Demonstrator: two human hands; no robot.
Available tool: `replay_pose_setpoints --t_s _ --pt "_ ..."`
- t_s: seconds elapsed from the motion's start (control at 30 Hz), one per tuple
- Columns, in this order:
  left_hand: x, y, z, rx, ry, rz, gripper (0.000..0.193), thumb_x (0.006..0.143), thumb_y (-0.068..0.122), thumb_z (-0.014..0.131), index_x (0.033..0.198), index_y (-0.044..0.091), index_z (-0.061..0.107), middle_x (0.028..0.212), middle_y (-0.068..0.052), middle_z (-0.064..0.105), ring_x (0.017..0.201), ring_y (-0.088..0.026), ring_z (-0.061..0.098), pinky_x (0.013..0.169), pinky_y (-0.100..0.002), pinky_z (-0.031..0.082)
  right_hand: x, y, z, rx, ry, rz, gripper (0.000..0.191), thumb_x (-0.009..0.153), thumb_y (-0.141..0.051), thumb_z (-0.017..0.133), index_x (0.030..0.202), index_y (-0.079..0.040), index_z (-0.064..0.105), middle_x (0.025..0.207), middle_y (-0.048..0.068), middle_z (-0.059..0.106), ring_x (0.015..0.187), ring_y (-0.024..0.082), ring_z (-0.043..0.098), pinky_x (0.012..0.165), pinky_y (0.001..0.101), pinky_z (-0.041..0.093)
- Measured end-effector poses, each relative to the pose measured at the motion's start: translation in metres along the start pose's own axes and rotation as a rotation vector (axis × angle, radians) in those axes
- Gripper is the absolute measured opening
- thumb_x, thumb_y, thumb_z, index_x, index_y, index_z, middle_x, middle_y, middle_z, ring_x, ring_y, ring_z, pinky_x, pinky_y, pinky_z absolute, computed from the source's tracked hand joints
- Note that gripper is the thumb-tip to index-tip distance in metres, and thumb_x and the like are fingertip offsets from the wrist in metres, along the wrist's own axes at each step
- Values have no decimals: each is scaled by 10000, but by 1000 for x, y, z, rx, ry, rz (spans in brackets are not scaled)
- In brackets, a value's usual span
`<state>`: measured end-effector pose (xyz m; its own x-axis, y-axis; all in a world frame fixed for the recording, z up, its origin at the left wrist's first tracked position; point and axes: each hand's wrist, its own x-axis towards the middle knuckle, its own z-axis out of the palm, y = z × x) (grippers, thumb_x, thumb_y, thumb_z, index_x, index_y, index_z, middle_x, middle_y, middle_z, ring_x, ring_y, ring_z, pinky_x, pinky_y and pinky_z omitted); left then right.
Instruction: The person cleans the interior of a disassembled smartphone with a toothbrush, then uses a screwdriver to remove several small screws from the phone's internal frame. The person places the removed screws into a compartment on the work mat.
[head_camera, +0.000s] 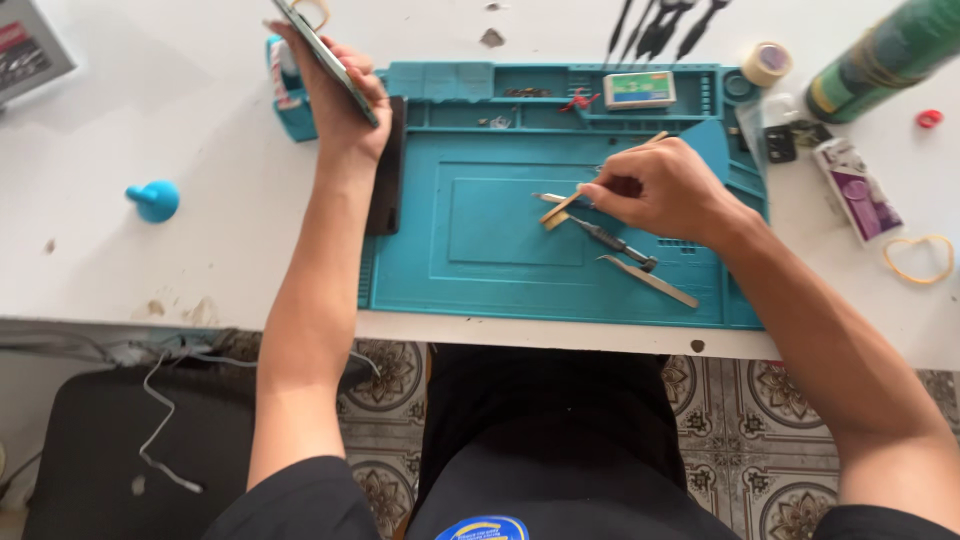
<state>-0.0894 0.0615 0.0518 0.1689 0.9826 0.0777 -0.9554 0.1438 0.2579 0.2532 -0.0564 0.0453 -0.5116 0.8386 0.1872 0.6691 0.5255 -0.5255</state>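
Teal silicone repair mat (480, 280) lying on a white worktop (150, 260). The left hand (340, 95) is raised over the mat's left edge, its fingers wrapped around a thin dark slab-shaped phone (325, 55) held tilted on edge. The right hand (655, 185), over the mat's middle, has its fingers pinched on a slim pale wooden-looking stick (562, 208), whose tip touches the mat. Just below lie grey metal tweezers (650, 281) and a dark slender tool (612, 240). A blue knob-shaped object (155, 200) stands well apart at left.
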Motion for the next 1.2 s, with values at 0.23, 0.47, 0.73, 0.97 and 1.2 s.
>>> replay_pose_setpoints --t_s 0.23,0.47,0.73,0.97,1.2 --pt "-12 -15 13 220 -54 11 414 1018 547 572 960 137 565 664 -7 525 522 -126 531 430 -237 464 -2 -2 -5 0 2 116 273 929 -255 753 767 -36 754 566 56 662 428 134 567 426 293 430" --pt "-14 -26 24 -78 -283 -203 445 1031 527 491 1055 82 506 680 -9 511 562 -127 649 474 -234 545 -1 -1 -5 -2 12 93 288 928 -262 755 760 -28 756 561 60 659 434 126 566 428 277 430" --pt "-17 -19 22 -122 -659 -326 282 1038 448 532 991 189 430 659 31 518 586 -108 668 543 -247 539 -2 -1 -2 33 35 117 280 929 -256 763 777 -21 761 553 58 656 431 125 565 426 282 420" --pt "-18 -26 16 -72 -696 -471 312 1060 468 542 1012 191 408 644 30 517 516 -80 648 501 -222 522 -3 -1 -6 48 74 95 265 941 -243 765 796 -22 766 570 57 663 452 110 580 437 263 431" --pt "-17 -33 6 -24 -683 -574 876 730 887 548 1121 107 474 701 8 453 567 -90 555 510 -237 429 0 7 -8 -36 148 38 219 973 -218 775 871 -23 771 676 69 691 545 141 635 508 285 489"
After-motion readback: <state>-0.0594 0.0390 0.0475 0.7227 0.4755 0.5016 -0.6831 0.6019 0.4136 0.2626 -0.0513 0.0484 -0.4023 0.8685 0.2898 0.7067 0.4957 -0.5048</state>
